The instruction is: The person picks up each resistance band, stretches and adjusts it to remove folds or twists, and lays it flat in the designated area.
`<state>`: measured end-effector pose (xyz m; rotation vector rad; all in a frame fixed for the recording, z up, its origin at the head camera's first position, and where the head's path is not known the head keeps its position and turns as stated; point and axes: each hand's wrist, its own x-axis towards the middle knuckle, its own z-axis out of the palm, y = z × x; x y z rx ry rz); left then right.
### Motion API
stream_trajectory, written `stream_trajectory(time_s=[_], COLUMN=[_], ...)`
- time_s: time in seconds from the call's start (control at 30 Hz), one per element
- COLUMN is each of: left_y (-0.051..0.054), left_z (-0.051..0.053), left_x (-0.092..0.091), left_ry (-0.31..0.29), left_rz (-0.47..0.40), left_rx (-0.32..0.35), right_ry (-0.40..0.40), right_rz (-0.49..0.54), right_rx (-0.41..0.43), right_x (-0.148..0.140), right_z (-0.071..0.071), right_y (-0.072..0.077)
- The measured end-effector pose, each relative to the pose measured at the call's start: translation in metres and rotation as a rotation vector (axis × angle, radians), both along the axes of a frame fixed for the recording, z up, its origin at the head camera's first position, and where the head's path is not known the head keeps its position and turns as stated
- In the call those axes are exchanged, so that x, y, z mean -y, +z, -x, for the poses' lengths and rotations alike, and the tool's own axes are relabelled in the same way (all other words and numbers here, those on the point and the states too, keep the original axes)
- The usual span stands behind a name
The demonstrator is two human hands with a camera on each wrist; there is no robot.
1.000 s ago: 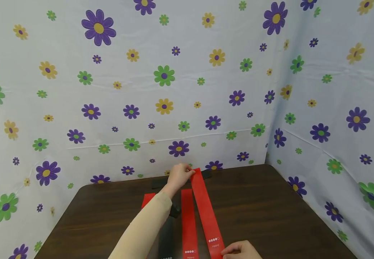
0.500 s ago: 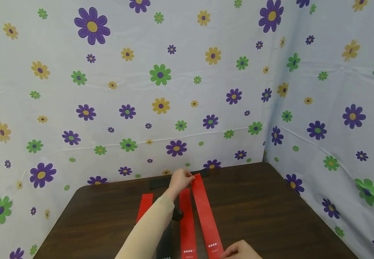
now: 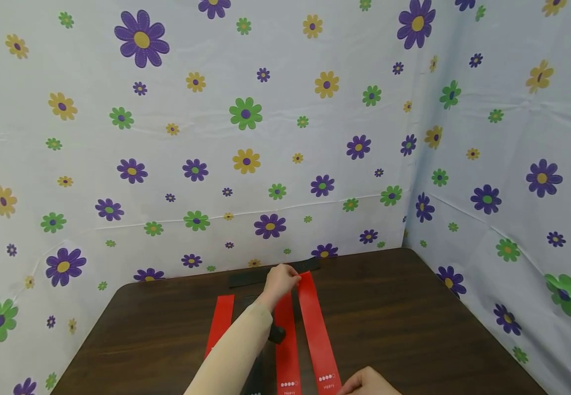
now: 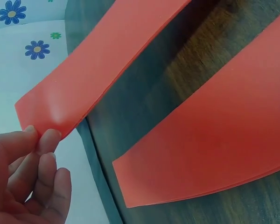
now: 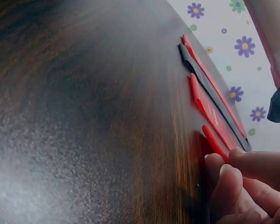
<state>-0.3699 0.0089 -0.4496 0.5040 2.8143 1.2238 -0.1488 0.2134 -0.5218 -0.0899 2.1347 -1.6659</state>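
Observation:
A red resistance band [image 3: 317, 329] marked "Heavy" lies lengthwise at the right of a row of bands. Its far end is pinched between the thumb and finger of my left hand [image 3: 280, 281]; in the left wrist view that end of the band [image 4: 91, 70] is lifted off the table. At the near end, my right hand [image 5: 252, 186] pinches the same band between thumb and fingers. Just left of it lies a second red "Heavy" band [image 3: 287, 356]. Further left are a black band [image 3: 253, 376], partly hidden by my left sleeve, and another red band [image 3: 222, 315].
Across the back of the dark wooden table [image 3: 389, 312] lies another black band [image 3: 244, 278]. A flower-printed cloth [image 3: 176, 164] hangs behind the table and along its right side. A dark device [image 3: 277, 333] sits at my left wrist.
My left hand has come nearer and lower, bringing the band's far end with it, and the band now bows slightly. My right hand stays at the near end.

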Motion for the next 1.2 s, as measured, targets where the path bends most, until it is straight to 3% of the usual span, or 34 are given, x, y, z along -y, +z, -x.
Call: stream_trajectory(time_s=[0.47,0.6,0.97,1.2], left_y=[-0.013,-0.016,-0.028,-0.036], left_z=[-0.001,-0.002,-0.002,0.0], left_x=[0.0,0.0,0.003,-0.001], left_ry=[-0.025,-0.025,-0.01,-0.008], left_rz=[0.014,-0.012,-0.122,-0.184], left_rx=[0.098,0.12,0.273,0.324], right_ry=[0.018,0.019,0.002,0.004], right_rz=[0.022,0.035,0.026,0.023], right_rx=[-0.004,-0.009,0.016,0.021], right_x=[-0.003,-0.003,-0.001,-0.002], right_z=[0.004,0.005,0.006,0.007], right_y=[0.001,0.0,0.0,0.001])
